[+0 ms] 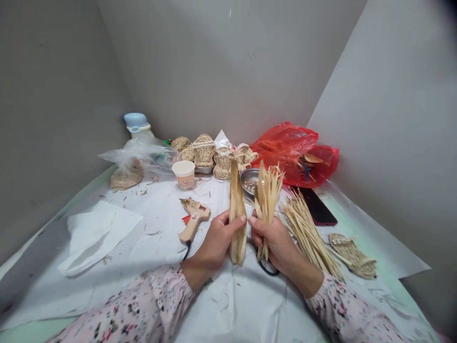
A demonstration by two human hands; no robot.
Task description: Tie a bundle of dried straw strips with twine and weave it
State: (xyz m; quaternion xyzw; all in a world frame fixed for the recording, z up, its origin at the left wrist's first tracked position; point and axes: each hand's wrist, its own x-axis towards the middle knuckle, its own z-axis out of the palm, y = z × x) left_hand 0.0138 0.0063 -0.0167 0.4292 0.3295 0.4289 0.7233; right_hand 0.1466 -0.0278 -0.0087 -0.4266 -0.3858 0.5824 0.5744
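Note:
My left hand [218,238] is closed on a broad, dried leaf strip [237,200], which stands upright with my thumb across it. Beside it, my right hand [276,240] grips an upright bundle of dried leaf strips [269,193], frayed into narrow pieces at the top. The two hands are close together, thumbs almost meeting. Right of my right hand lies a loose pile of thin straw strips [309,233]. A beige glue gun [194,219] rests to the left of my left hand, its black cord running behind my wrists.
Woven straw pieces [204,151] stand at the back. A paper cup [183,174], a metal bowl [246,180] and a red plastic bag [285,147] are nearer. A phone [316,207] and a small woven piece [353,255] lie right; a white cloth [102,233] lies left.

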